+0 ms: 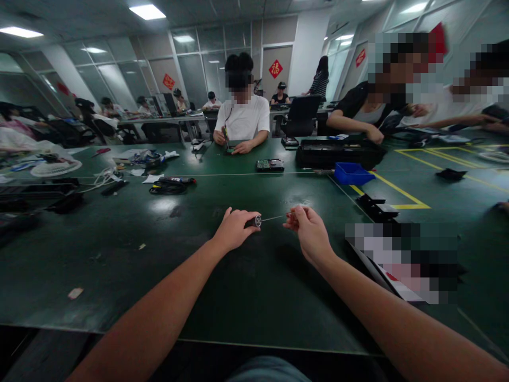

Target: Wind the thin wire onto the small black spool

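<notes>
Above the middle of the table, my left hand [235, 229] is closed around a short dark cylinder [256, 220] with a round, silvery end facing me. A thin, pale metal shaft [272, 218] runs from beside the cylinder towards my right hand. My right hand [305, 225] is closed too, its thumb and fingers pinched together near the far end of that shaft. Whatever sits between these fingertips is small and mostly hidden, so I cannot make out its kind. Both hands are raised over the green tabletop [222, 297].
Beyond my hands lie a circuit-board drive [270, 165], a coiled black cable [169, 185] and a blue bin [353, 173]. Black brackets [377, 208] and a partly blurred flat item [392, 265] are on the right. A person in white [242, 119] works opposite; others sit at right.
</notes>
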`<state>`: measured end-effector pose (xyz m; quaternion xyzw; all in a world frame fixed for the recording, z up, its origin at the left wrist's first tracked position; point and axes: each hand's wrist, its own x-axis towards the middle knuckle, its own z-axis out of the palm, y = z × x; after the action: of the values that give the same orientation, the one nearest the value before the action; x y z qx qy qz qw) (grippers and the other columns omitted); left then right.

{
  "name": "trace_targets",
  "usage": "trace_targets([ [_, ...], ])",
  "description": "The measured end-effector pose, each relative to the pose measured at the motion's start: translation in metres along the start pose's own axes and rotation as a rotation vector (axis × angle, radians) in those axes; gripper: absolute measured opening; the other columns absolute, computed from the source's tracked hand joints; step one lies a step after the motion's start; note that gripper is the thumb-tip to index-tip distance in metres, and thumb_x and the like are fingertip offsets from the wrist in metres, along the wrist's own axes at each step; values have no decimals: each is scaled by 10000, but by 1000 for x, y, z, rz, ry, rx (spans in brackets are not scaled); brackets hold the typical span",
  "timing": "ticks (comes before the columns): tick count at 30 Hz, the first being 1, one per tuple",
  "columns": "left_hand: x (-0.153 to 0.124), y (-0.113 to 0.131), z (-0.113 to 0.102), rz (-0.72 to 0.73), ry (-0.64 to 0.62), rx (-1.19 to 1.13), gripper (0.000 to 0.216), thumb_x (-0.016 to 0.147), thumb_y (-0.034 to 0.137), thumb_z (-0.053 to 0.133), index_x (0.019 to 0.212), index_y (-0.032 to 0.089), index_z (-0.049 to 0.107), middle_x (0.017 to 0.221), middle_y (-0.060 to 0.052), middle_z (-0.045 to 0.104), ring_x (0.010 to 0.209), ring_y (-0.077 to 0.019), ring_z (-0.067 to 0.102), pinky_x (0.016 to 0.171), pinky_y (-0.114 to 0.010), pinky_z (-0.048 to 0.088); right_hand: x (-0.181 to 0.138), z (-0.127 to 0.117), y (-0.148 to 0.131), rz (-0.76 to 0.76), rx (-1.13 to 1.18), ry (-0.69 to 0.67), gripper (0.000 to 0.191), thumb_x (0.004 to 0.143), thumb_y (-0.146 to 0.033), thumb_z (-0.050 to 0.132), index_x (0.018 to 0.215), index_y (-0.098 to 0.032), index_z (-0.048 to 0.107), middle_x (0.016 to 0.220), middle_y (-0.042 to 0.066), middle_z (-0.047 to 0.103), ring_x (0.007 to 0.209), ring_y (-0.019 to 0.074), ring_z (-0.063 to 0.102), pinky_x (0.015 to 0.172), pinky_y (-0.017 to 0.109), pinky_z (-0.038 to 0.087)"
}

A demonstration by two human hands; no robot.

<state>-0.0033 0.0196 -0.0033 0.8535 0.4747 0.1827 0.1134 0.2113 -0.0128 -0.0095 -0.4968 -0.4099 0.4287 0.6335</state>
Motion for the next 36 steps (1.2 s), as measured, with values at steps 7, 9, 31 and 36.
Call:
trace_targets([
  [7,0,3,-1,8,-50,16,428,938,411,639,1348,290,614,1222,-63,691,1164,-283,592,1171,-587,237,-5,-1,-4,-214,-380,-72,313,967,-505,496,967,-212,604,828,42,684,755,204,652,755,388,520],
  [9,-1,4,-2,13,-64,24,440,936,410,642,1355,278,612,1213,-70,694,1150,-283,598,1158,-577,261,-7,-1,-8,-257,-452,-81,298,980,-484,474,970,-212,596,828,47,688,752,206,653,746,381,507],
  [31,1,3,-12,-263,237,-641,306,968,363,510,1215,194,572,900,-47,653,802,-185,633,769,-332,500,-9,-4,-13,-335,-525,-42,295,1004,-471,451,998,-221,608,843,49,690,777,221,646,758,378,488],
  [36,-1,20,-23,-182,60,-336,270,896,456,626,966,198,665,850,-43,672,773,-201,622,705,-324,471,-13,-4,-18,-362,-485,-19,292,1010,-464,447,1015,-222,611,866,53,692,807,223,657,772,381,504],
])
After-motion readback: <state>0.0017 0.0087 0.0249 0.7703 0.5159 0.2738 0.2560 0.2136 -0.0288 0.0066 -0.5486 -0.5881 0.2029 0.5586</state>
